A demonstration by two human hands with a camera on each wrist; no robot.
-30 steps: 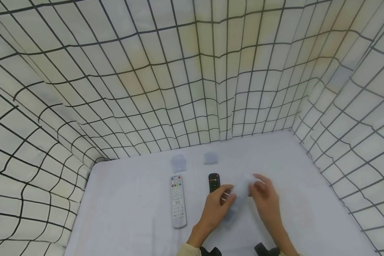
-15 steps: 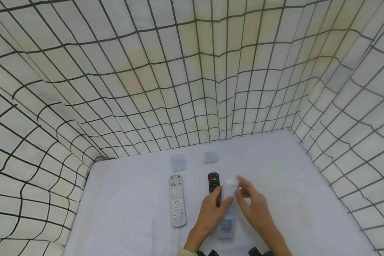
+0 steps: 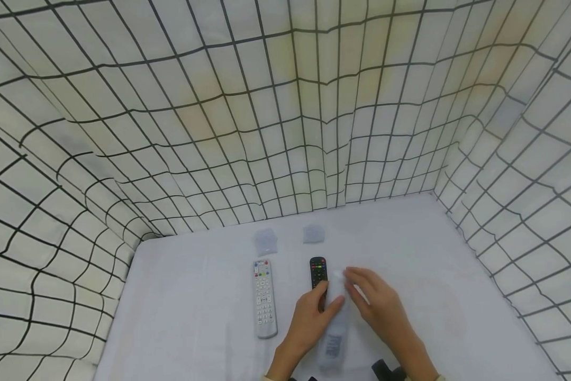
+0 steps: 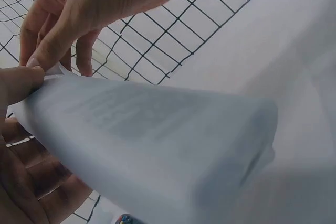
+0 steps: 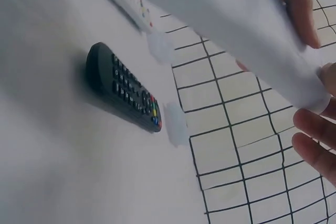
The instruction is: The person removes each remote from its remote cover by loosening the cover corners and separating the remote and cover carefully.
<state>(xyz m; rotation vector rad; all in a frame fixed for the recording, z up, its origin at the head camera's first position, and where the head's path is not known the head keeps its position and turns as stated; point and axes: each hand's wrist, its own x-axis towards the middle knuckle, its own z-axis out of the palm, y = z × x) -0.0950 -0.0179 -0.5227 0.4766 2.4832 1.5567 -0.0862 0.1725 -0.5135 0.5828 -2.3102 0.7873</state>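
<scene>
A long, frosted whitish plastic bag point(image 3: 333, 344) with blurred grey print lies lengthwise between my hands, held above the table. It looks filled out by a long, boxy thing, whose kind I cannot tell. My left hand point(image 3: 308, 313) grips the bag from the left, with the thumb on top and fingers beneath. At the bag's far end, my right hand point(image 3: 378, 301) pinches its edge between thumb and fingers. In the left wrist view the printed face of the bag point(image 4: 147, 114) fills the middle. Just left of the bag, a black remote control point(image 3: 318, 270) is partly hidden by my left hand.
A light grey remote control point(image 3: 265, 299) lies on the white table point(image 3: 195, 296), further left. Two small clear plastic packets, a left one point(image 3: 265, 242) and a right one point(image 3: 314, 234), lie behind the remotes. Grid-patterned white curtains point(image 3: 247, 132) enclose the table's back and sides.
The bag has swung from a slanted pose on the right to nearly straight beside the black remote, then dropped slightly nearer me. My right hand has moved left to its far end.
</scene>
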